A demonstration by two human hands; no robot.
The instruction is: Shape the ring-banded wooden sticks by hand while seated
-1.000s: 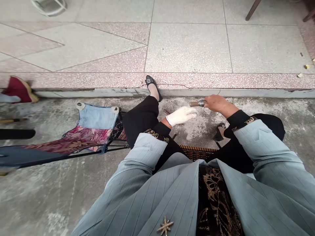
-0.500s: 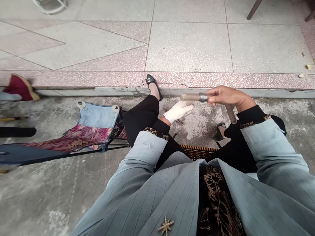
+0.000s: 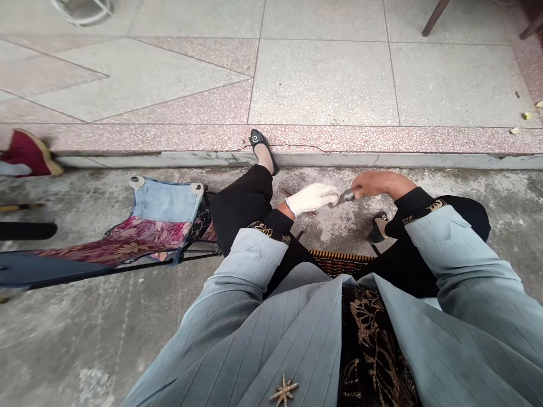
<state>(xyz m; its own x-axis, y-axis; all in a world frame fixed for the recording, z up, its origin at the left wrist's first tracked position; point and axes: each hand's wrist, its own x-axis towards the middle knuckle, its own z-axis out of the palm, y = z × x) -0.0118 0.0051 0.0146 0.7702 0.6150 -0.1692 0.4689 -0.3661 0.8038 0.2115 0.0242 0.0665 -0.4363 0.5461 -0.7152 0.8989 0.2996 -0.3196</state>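
Observation:
My left hand, in a white knitted glove, is closed round the left end of a short brown stick. A tight winding of silver wire encircles the stick in the gap between my hands. On the right, my bare right hand has its fingers curled at the stick's other side, right beside the wire. Much of the stick is hidden behind glove and fingers. Both hands hang over the concrete ground between my knees.
A woven rattan seat edge shows between my legs. To the left stands a folding seat of patchwork cloth. A raised tiled step runs ahead, and another person's red shoe rests near its edge at far left.
My right hand has come down, tilting the stick lower toward my left hand. The gloved hand, earlier below the stick's end, now closes round it.

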